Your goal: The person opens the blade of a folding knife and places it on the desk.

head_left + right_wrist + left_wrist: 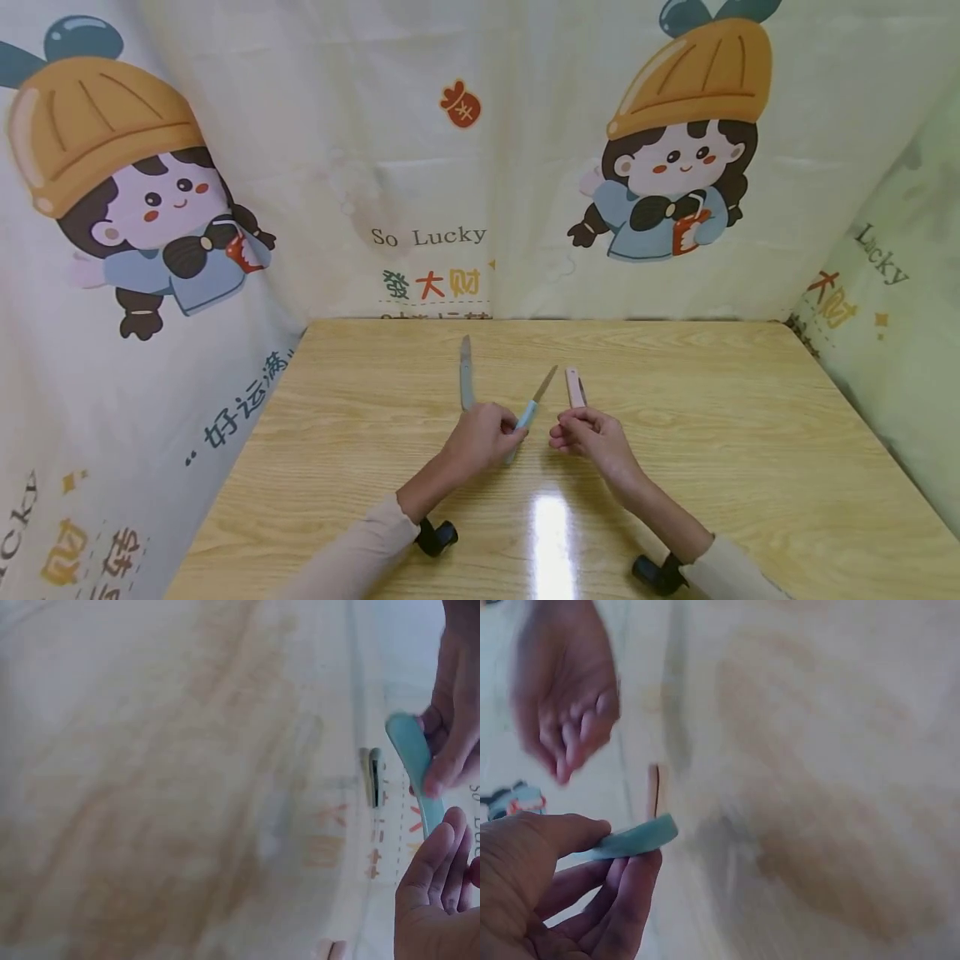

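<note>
Though slim, smooth blue knife in pinch of left hand, right hand loose.

"Where's the head view from?"
"High up, facing forward and down across the wood-grain table."
"And the wrist views?"
"Much nearer, from opposite sides; both catch the turquoise knife handle."

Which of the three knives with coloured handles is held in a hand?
The slim knife with the light blue handle, pinched by the left hand. The grey-blue knife and the pink knife both lie on the wood-grain table, unheld.
</note>
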`<state>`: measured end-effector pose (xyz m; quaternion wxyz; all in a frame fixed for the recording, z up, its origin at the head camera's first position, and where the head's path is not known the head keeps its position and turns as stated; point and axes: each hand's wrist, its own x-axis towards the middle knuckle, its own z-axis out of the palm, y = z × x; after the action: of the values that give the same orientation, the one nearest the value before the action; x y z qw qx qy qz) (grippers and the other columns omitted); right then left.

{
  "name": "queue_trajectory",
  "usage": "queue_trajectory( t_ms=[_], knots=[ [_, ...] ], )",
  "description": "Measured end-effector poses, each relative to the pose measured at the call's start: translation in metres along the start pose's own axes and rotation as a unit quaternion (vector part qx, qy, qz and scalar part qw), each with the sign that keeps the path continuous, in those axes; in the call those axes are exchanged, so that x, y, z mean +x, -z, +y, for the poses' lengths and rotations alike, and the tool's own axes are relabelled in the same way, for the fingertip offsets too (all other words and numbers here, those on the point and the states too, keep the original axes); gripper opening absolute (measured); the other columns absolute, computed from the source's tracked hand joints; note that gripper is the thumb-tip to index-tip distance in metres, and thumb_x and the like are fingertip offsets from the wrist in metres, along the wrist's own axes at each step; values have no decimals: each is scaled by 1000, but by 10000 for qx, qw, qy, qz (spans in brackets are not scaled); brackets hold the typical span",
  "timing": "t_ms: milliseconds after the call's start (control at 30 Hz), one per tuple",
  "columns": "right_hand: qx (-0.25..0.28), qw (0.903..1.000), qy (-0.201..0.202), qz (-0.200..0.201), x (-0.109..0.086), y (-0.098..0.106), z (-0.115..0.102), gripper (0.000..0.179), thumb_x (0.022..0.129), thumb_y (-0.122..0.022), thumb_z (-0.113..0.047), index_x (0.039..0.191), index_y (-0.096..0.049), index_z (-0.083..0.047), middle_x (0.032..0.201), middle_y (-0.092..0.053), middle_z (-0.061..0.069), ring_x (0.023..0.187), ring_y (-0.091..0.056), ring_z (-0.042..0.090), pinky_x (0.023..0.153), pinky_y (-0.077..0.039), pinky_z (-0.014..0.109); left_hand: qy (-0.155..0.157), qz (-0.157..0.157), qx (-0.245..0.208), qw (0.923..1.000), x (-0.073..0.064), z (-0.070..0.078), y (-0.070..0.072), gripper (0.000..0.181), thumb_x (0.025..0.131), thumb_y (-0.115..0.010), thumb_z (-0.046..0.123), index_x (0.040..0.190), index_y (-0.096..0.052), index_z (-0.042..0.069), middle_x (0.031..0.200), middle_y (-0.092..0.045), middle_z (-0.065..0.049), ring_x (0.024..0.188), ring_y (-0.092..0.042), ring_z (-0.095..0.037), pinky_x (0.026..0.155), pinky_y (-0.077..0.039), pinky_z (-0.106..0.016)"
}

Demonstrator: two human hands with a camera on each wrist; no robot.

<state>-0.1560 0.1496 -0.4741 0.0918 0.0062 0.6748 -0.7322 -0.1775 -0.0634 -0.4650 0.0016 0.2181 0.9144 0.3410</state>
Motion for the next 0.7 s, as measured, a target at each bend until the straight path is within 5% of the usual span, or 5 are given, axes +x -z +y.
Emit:
queue_trajectory(
  t_ms=[267,500,700],
  knots=[
    [-460,9976,-79,-521,-3,1,8,32,105,-57,-13,115,-57,17,92,-70,14,82,-69,20,76,-57,33,759,499,-551,9943,33,-17,-3,15,93,-76,24,88,-81,10,74,-70,10,59,-56,-1,52,-45,-22],
    [-594,9957,-144,-696,-2,1,11,31,105,-54,-12,115,-56,17,90,-69,12,80,-68,18,76,-57,33,1265,878,-881,9841,57,-31,-11,22,94,-75,21,76,-78,8,61,-64,7,53,-51,-6,49,-38,-23],
    [-545,9946,-124,-877,-3,-1,12,26,104,-55,-9,111,-57,16,90,-70,13,78,-68,17,73,-57,31,1502,943,-662,9819,68,-38,-17,27,95,-75,21,71,-77,9,59,-63,6,53,-50,-9,50,-38,-25]
  ],
)
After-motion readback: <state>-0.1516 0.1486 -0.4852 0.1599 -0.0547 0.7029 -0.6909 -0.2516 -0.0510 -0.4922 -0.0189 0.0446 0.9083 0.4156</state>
